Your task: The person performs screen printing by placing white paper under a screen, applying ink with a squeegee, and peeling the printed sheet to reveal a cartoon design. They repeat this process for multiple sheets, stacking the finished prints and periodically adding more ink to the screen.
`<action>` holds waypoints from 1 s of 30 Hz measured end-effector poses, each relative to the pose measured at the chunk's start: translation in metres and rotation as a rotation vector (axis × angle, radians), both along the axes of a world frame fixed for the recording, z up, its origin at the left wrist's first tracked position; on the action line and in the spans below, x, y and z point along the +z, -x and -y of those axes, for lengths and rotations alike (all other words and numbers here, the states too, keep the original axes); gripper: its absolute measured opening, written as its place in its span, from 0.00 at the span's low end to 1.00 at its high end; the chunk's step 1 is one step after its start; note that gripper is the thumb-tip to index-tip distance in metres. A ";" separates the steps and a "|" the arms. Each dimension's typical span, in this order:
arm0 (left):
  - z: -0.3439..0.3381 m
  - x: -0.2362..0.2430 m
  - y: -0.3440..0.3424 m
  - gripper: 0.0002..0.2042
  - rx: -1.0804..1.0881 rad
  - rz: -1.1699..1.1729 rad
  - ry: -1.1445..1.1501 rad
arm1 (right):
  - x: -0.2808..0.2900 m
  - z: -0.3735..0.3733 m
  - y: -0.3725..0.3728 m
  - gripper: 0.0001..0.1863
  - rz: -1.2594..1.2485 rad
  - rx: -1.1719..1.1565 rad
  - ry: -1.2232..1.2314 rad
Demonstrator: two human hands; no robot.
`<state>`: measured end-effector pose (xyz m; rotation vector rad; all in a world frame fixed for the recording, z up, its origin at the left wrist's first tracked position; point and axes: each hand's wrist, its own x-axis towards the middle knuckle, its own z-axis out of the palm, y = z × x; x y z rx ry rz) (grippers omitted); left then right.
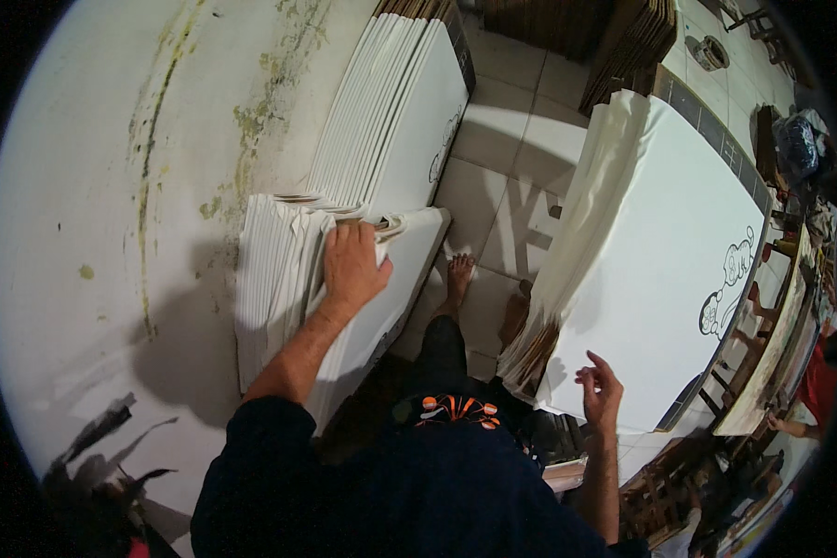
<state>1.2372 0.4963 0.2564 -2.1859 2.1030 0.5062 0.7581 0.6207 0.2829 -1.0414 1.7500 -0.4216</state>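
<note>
Against the wall leans a row of white cloth-covered panels, packed upright edge to edge. My left hand lies over their top edges, fingers together and bent around the cloth of one panel, thumb on the right side. Folded cloth shows just past the fingertips. My right hand is in the air with its forefinger stretched out and the other fingers loosely bent, holding nothing. It is beside a second white stack on the right, whose front sheet carries a black line drawing and whose left edge shows loose cloth layers.
Further along the wall stands another white panel row. Brown boards lean at the back. Tiled floor runs between the stacks, where my bare foot stands. Another person's arm shows at the right rim beside a long wooden bench.
</note>
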 end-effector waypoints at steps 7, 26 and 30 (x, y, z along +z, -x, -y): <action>-0.010 0.006 0.031 0.28 0.011 -0.156 0.158 | 0.006 0.031 -0.076 0.18 0.007 0.229 -0.060; -0.018 -0.007 -0.003 0.38 0.337 -0.012 0.286 | -0.010 0.049 -0.088 0.19 0.013 0.147 -0.094; -0.019 -0.011 -0.009 0.34 0.323 0.010 0.312 | -0.012 0.047 -0.091 0.20 0.011 0.200 -0.107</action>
